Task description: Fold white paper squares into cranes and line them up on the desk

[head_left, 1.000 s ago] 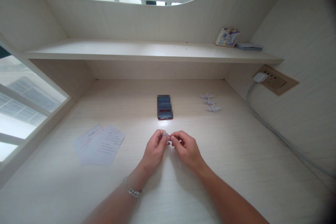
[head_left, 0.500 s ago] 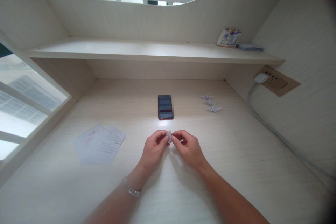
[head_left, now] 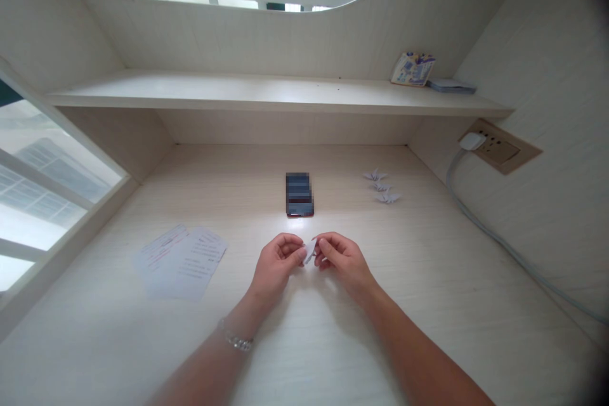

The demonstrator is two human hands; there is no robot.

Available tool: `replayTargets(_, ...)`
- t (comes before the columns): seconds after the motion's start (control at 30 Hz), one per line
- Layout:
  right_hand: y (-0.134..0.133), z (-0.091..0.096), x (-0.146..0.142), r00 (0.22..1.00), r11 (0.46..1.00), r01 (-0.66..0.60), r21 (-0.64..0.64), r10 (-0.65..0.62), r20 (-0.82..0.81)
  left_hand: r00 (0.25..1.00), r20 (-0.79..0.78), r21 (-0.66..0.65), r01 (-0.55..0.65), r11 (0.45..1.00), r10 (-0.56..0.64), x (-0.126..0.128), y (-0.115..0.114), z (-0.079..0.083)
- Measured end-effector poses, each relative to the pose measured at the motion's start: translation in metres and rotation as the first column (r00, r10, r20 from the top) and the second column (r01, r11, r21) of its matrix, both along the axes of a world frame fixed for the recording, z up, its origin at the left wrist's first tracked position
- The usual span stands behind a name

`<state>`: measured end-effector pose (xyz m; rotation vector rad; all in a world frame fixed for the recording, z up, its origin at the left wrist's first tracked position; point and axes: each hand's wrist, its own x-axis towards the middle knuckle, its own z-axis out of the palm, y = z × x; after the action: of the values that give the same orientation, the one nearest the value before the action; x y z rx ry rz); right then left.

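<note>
Between my two hands is a small piece of folded white paper, held just above the desk. My left hand pinches its left side between thumb and fingers. At its upper right edge, my right hand grips it with curled fingers and thumb. The paper's exact folds are too small to make out. Beyond my hands lies a dark phone, its screen blurred out. Farther right, three small folded paper cranes sit in a close row on the desk.
Sheets of paper with handwriting lie on the desk to the left. A shelf crosses the back, bearing a colourful packet and a flat stack. At right, a cable runs from a wall socket.
My hands have drawn slightly apart. The folded paper has tilted to the right, and more of it shows between my fingers. The phone, cranes and sheets stay where they were.
</note>
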<state>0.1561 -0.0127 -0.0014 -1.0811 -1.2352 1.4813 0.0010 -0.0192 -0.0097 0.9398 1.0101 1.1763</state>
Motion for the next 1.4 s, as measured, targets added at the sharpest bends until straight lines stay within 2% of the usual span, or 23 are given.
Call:
replayTargets(0.07, 0.001, -0.001, 0.0, 0.999, 1.0, 0.008, -0.017, -0.009, -0.046, 0.999, 0.012, -0.009, 0.043, 0.999, -0.043, -0.001, 0.0, -0.001)
replayTargets(0.17, 0.001, -0.001, -0.001, 0.999, 1.0, 0.017, -0.009, -0.017, -0.033, 0.996, 0.002, -0.01, 0.088, 0.996, -0.088, -0.001, 0.0, -0.002)
replayTargets(0.4, 0.0, -0.003, -0.003, 0.996, 0.997, 0.051, 0.053, -0.055, 0.073, 0.979, -0.16, 0.069, 0.135, 0.988, -0.123, 0.001, -0.002, 0.004)
replayTargets(0.63, -0.008, 0.002, -0.005, 0.92, 0.955, 0.07, 0.29, -0.174, 0.352, 0.953, -0.293, 0.154, 0.12, 0.981, -0.071, 0.006, -0.008, 0.008)
replayTargets(0.83, -0.008, 0.004, -0.003, 0.912, 0.956, 0.064, 0.287, -0.172, 0.372, 0.922, -0.387, 0.175, 0.107, 0.979, -0.032, 0.006, -0.01, 0.009)
replayTargets(1.13, -0.007, 0.002, -0.007, 0.946, 0.962, 0.135, 0.237, -0.196, 0.257, 0.906, -0.406, 0.235, -0.025, 0.972, 0.122, 0.005, -0.009, 0.014)
replayTargets(1.27, -0.006, 0.001, -0.008, 0.95, 0.967, 0.117, 0.227, -0.175, 0.258, 0.934, -0.341, 0.191, -0.037, 0.981, 0.102, 0.006, -0.009, 0.011)
replayTargets(1.4, -0.007, 0.003, -0.007, 0.93, 0.953, 0.08, 0.292, -0.177, 0.324, 0.959, -0.269, 0.161, -0.043, 0.986, 0.086, 0.007, -0.009, 0.007)
